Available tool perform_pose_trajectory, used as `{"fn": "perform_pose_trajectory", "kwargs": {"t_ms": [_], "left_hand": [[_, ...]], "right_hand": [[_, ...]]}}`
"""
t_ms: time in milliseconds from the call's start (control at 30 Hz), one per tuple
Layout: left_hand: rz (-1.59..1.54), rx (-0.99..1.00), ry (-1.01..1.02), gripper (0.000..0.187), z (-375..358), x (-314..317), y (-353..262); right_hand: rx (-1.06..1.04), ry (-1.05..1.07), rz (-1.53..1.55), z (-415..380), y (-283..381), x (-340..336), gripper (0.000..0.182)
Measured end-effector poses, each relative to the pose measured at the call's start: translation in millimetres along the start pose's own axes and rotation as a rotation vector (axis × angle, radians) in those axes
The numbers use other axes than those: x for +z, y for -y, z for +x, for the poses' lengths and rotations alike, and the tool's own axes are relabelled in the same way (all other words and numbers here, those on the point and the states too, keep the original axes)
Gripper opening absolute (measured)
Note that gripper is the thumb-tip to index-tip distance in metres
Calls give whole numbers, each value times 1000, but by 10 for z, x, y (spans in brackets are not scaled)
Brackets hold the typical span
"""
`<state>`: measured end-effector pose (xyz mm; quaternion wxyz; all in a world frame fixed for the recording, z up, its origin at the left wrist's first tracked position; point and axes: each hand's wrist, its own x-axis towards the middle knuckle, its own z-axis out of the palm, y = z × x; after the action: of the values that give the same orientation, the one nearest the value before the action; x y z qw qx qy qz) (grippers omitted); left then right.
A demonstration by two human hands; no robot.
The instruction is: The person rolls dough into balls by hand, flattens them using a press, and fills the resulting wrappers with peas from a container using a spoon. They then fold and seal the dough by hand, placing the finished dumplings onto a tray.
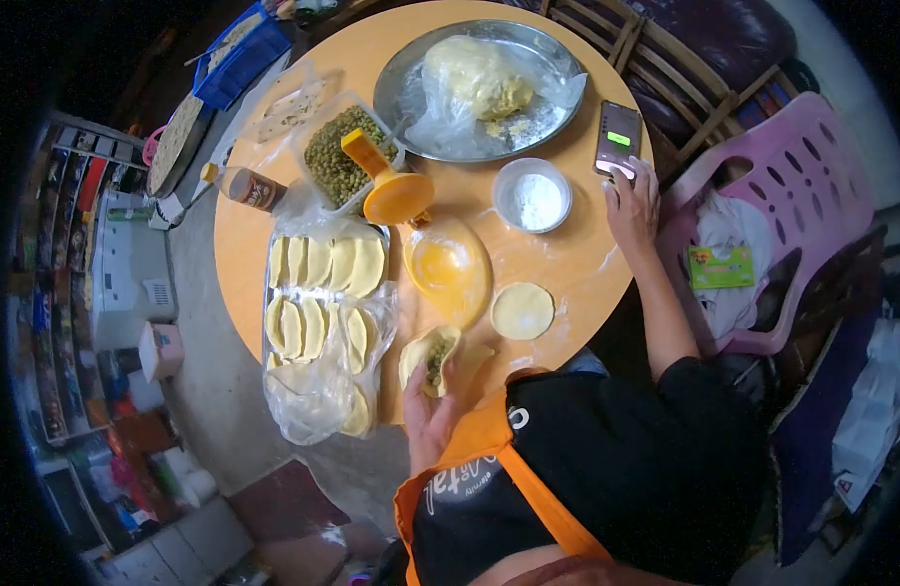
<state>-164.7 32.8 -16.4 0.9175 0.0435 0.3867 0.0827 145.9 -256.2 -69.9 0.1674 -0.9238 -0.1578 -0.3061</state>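
- Table (606,278): round, orange, flour-marked.
- Filled wrapper (416,356): near edge, gaping, grasped by left hand (429,422); uneven squeezing could spill filling.
- Right hand (634,200): fingers extended on phone (618,122), grasping nothing; divided attention could loosen the other grip.
- Yellow press (399,198): open, between wrapper and bean tub (338,146), obstructing direct reach.
- Plastic film (308,410): over folded pieces (357,340); could cling.
- Beyond: flour bowl (565,210), metal pan (396,98).

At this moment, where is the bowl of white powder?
In the head view, the bowl of white powder stands right of centre on the round table, between the large metal tray and the flat dough circle.
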Motion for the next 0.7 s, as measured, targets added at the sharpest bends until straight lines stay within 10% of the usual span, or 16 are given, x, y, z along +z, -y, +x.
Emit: {"fn": "perform_pose_trajectory", "kwargs": {"t_ms": [700], "left_hand": [[75, 21, 2, 47, -7, 50, 24]], "right_hand": [[40, 25, -6, 0, -2, 18, 33]]}}
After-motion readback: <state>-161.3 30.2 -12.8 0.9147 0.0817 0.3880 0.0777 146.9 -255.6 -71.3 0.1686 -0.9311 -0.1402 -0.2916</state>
